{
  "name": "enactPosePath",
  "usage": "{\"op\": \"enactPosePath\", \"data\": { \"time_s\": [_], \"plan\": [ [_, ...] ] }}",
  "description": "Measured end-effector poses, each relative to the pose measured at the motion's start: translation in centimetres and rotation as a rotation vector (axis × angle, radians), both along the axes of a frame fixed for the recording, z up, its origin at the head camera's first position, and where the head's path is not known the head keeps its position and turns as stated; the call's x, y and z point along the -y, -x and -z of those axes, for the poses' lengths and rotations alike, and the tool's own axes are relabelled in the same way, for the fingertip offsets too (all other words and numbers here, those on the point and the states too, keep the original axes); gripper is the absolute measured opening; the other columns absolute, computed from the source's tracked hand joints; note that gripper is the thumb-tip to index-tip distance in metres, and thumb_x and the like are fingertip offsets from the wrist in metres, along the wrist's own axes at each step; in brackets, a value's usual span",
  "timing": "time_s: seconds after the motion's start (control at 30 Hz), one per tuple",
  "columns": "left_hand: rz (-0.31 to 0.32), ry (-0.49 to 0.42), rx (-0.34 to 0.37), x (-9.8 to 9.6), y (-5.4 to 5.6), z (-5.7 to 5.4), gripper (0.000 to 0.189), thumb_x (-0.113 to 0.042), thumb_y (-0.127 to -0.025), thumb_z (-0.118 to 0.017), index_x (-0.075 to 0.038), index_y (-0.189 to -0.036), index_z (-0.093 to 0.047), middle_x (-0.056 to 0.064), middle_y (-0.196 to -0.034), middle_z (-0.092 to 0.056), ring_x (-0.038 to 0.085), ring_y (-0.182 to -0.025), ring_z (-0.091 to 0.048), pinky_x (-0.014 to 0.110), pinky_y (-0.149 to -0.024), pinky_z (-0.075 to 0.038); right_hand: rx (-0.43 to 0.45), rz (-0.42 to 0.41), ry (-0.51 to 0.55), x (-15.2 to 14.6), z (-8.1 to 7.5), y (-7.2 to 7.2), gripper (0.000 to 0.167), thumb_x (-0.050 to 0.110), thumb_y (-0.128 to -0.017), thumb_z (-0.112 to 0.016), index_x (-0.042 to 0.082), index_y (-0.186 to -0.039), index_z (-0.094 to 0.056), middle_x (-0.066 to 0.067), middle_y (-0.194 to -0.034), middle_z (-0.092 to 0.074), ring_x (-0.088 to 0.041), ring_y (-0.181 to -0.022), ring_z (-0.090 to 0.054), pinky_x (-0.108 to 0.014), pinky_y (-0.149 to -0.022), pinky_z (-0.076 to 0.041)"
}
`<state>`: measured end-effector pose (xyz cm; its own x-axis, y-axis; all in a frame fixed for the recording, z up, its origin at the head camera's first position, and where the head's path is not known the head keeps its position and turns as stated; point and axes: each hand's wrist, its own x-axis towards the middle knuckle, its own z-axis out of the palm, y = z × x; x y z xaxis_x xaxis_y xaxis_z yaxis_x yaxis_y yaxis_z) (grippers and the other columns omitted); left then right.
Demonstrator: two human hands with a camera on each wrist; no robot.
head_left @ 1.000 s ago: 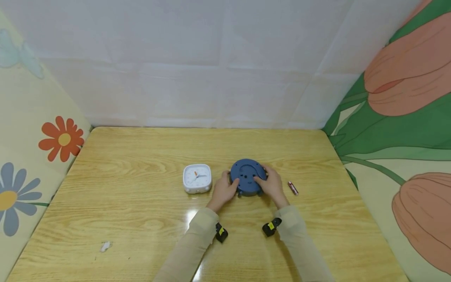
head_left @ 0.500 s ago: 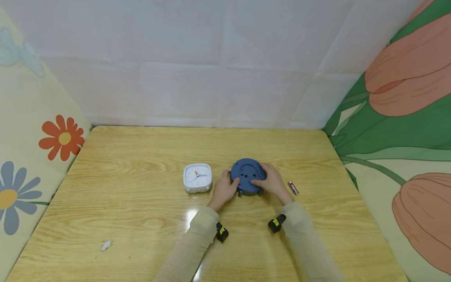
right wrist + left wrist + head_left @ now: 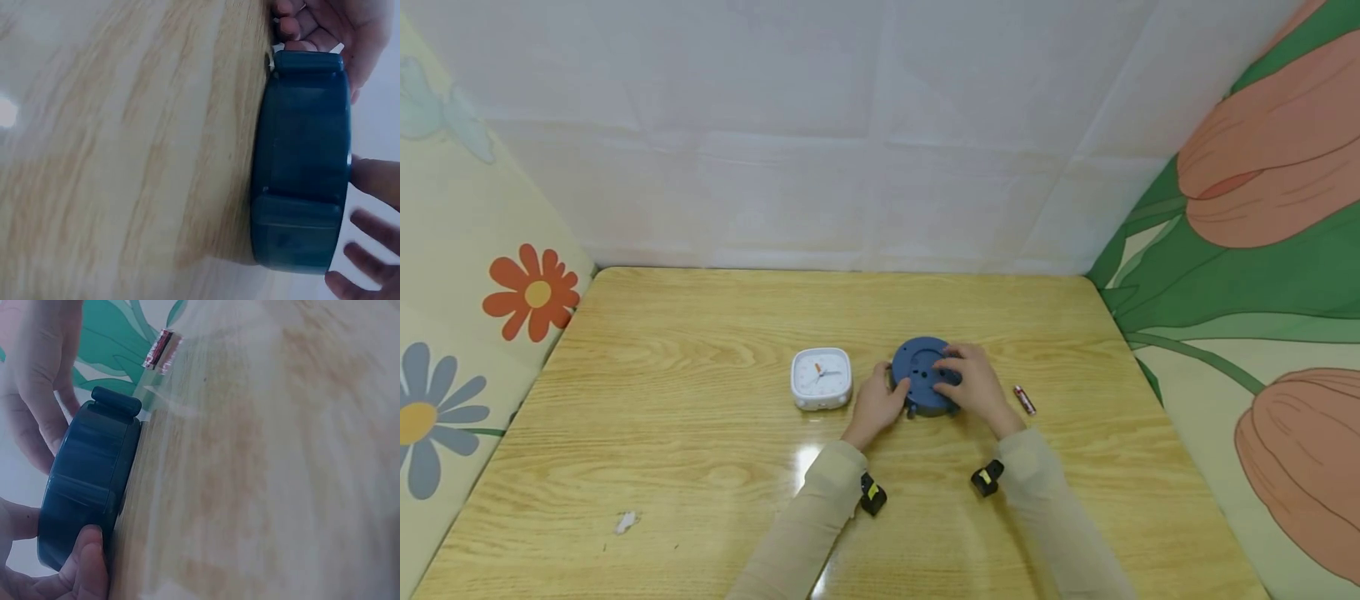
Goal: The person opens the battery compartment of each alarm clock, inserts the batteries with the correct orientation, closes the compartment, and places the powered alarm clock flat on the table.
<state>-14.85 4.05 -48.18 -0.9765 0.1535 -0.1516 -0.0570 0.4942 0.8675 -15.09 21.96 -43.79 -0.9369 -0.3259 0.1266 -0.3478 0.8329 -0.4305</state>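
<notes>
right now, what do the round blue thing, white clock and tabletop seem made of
Round blue thing: probably hard plastic, smooth with a soft sheen and moulded ridges along its side. White clock: likely plastic too, smooth-looking, judging by its rounded white casing. Tabletop: glossy wood-grain surface reflecting light; real wood or laminate, I can't tell.

"What's hidden on the disc (image 3: 921, 380)?"
"The right hand (image 3: 979, 385) covers part of its back; its underside is unseen."
"And the battery (image 3: 1024, 400)?"
"Its print is too small to read."
"The left hand (image 3: 876, 404)?"
"The left wrist view's edge cuts it off at lower left."
</notes>
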Motion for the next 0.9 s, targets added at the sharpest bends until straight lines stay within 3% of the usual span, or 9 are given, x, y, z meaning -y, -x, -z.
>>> {"op": "enactPosePath", "data": {
  "time_s": [0.1, 0.23, 0.43, 0.63, 0.9],
  "plan": [
    [-0.007, 0.001, -0.003, 0.0, 0.0, 0.0, 0.050, -0.029, -0.091, -0.053, 0.000, -0.131, -0.041, 0.003, -0.063, -0.053, 0.013, -0.051, -0.050, 0.027, -0.049, -0.042, -0.085, -0.082, -0.075, 0.2, -0.1, 0.0, 0.016, 0.013, -0.072, -0.077, 0.007, -0.085, -0.072, -0.014, -0.101, -0.062, -0.032, -0.098, -0.052, -0.046, -0.086, -0.043],
    [-0.013, 0.003, -0.016, -0.1, 0.0, 0.2, 0.049, -0.028, -0.091, -0.054, 0.000, -0.130, -0.042, 0.003, -0.062, -0.053, 0.012, -0.051, -0.049, 0.027, -0.049, -0.041, -0.105, -0.159, -0.139, 0.3, 0.0, 0.2, 0.009, 0.012, -0.073, -0.076, 0.007, -0.080, -0.073, -0.008, -0.086, -0.063, -0.024, -0.083, -0.057, -0.039, -0.076, -0.048],
    [-0.011, 0.013, -0.025, -0.2, -0.1, 0.3, 0.049, -0.028, -0.091, -0.055, 0.000, -0.129, -0.043, 0.003, -0.065, -0.054, 0.013, -0.054, -0.050, 0.028, -0.052, -0.042, -0.132, -0.206, -0.222, 0.6, 0.1, 0.2, 0.007, 0.012, -0.076, -0.074, 0.006, -0.079, -0.073, -0.006, -0.085, -0.065, -0.022, -0.080, -0.060, -0.035, -0.074, -0.050],
    [-0.012, 0.015, -0.014, -0.1, 0.0, 0.2, 0.051, -0.029, -0.091, -0.054, 0.001, -0.131, -0.041, 0.004, -0.067, -0.055, 0.014, -0.057, -0.052, 0.030, -0.056, -0.044, -0.231, -0.254, -0.357, 1.3, -0.4, -0.2, 0.002, 0.005, -0.078, -0.069, 0.004, -0.078, -0.071, -0.005, -0.081, -0.067, -0.020, -0.076, -0.062, -0.032, -0.070, -0.052],
    [-0.021, 0.021, -0.052, -0.1, -0.3, 0.0, 0.050, -0.027, -0.090, -0.055, 0.003, -0.129, -0.043, 0.005, -0.068, -0.056, 0.016, -0.060, -0.052, 0.032, -0.057, -0.045, -0.331, -0.262, -0.450, 1.6, -0.3, -0.6, 0.010, -0.003, -0.075, -0.064, 0.005, -0.074, -0.070, -0.005, -0.076, -0.067, -0.020, -0.070, -0.062, -0.031, -0.062, -0.052]
  ]
}}
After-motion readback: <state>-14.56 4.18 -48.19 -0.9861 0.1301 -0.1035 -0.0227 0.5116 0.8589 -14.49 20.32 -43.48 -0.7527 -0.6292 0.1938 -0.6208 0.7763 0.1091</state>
